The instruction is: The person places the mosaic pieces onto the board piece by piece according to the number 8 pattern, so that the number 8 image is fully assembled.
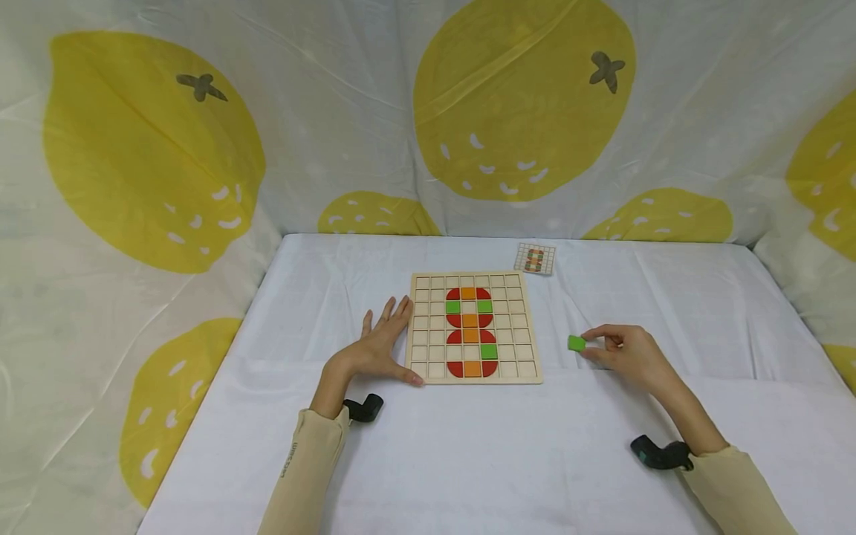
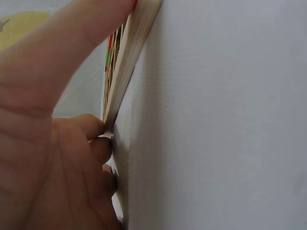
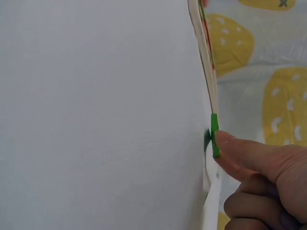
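Observation:
A wooden grid board (image 1: 428, 331) lies flat on the white cloth, with red rounded tiles, orange square tiles (image 1: 471, 335) and green square tiles (image 1: 489, 351) set in its middle columns. My left hand (image 1: 374, 349) rests with spread fingers along the board's left edge, the thumb at its near left corner. To the right of the board, my right hand (image 1: 628, 357) pinches a green square tile (image 1: 576, 343) between thumb and fingertip, just above the cloth. In the right wrist view the same green tile (image 3: 215, 135) shows edge-on.
A small pattern card (image 1: 535, 259) printed with a similar grid lies behind the board's far right corner. White cloth (image 1: 468, 461) covers the table, and a lemon-print curtain (image 1: 348, 111) hangs at the back and sides. Each wrist wears a black camera (image 1: 662, 452).

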{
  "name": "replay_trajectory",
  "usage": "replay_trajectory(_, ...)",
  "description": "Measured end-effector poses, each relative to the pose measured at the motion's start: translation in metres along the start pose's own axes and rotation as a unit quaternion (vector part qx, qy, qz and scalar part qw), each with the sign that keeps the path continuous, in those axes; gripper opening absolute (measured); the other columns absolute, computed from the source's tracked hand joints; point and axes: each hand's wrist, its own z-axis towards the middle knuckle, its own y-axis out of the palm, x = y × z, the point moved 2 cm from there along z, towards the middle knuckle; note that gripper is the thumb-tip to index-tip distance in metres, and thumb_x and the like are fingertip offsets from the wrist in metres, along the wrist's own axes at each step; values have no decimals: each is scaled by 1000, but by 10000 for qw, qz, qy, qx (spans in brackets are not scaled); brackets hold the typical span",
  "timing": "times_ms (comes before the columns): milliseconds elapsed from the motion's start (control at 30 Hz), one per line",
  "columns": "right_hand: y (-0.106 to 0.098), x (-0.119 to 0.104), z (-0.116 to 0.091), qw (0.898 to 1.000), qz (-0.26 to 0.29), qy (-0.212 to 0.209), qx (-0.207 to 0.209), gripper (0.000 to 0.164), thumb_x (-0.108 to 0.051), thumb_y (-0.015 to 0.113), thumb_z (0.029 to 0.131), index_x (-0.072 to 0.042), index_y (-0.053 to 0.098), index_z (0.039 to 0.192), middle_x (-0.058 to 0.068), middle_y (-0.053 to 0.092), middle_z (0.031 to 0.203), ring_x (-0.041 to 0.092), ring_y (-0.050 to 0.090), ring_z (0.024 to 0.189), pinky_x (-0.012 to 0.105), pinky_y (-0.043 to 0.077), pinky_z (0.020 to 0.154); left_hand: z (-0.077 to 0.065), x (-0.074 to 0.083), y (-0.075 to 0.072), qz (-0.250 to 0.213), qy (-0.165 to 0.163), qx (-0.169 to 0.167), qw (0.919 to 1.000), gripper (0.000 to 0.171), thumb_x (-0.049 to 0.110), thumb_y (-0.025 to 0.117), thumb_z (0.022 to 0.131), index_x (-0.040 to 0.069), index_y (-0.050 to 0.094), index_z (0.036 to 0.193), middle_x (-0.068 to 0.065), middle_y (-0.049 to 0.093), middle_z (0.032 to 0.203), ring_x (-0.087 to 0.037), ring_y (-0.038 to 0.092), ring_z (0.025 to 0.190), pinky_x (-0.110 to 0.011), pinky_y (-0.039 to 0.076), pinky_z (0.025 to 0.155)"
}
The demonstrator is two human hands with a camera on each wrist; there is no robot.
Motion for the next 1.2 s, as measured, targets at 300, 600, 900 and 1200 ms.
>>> replay_trajectory(300,10,-26,5,9977,448,-508,-33,24,-15,82,89,-5,78,110,-3,37,66,6,34,62,23,30,57,0,0,-1,-96,24,48,9999,146,52,95,66,7,-1,167,-10,-8,176,-34,-17,162,-67,-15,124)
replay_trajectory(600,44,-62,13,9928,776,-773,-491,26,-21,84,87,-8,79,109,-6,34,63,7,34,60,23,27,53,1,0,-1,-80,17,43,10000,147,54,95,66,8,-2,167,-9,-9,176,-33,-17,162,-67,-15,125)
replay_trajectory(900,75,-105,21,9874,944,-972,-811,24,-20,85,86,-8,79,106,-5,32,60,11,33,58,23,24,54,2,-2,1,-27,-19,2,10000,146,54,94,67,10,-2,167,-5,-10,176,-30,-19,162,-65,-16,125)
replay_trajectory(1200,97,-128,29,9886,745,-987,-860,24,-24,85,86,-9,80,104,-5,36,58,10,36,54,21,26,53,2,-1,2,-23,13,12,10000,146,55,94,67,10,-3,167,-5,-10,176,-30,-19,162,-66,-16,125)
